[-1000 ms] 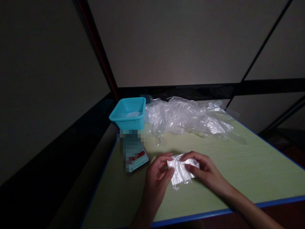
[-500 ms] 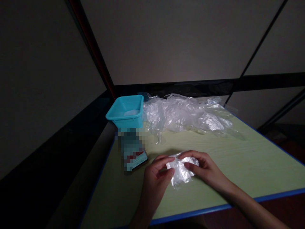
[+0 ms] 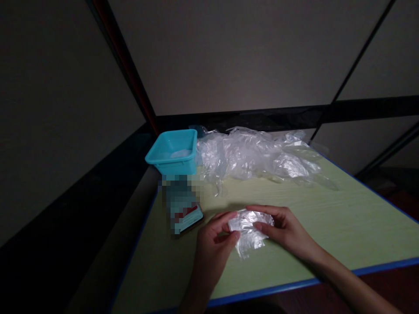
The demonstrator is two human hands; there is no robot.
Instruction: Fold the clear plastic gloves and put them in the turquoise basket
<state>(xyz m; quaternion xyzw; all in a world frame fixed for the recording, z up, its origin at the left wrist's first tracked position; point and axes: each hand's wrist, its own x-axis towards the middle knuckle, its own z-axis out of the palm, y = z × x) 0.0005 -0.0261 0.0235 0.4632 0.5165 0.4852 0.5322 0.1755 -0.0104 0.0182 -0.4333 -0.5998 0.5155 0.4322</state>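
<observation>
A small folded piece of clear plastic film [image 3: 250,224] is held just above the table, its loose lower end hanging toward me. My left hand [image 3: 216,242] pinches its left edge between thumb and fingers. On the right side, my right hand [image 3: 284,226] grips the film, thumb on the near face and fingers along the top edge. Behind both hands lies a large crumpled heap of clear plastic bags [image 3: 252,155]. Left of my left hand rests a phone [image 3: 190,218], partly covered by pixelation.
A turquoise plastic basket [image 3: 175,165] with something whitish inside stands at the table's back left corner. The pale green table [image 3: 347,226] has a blue edge. Panelled walls rise behind it and to the left.
The fingers of my right hand have shifted slightly on the film, and its upper part now looks flatter and more spread. My left hand keeps its pinch almost unmoved.
</observation>
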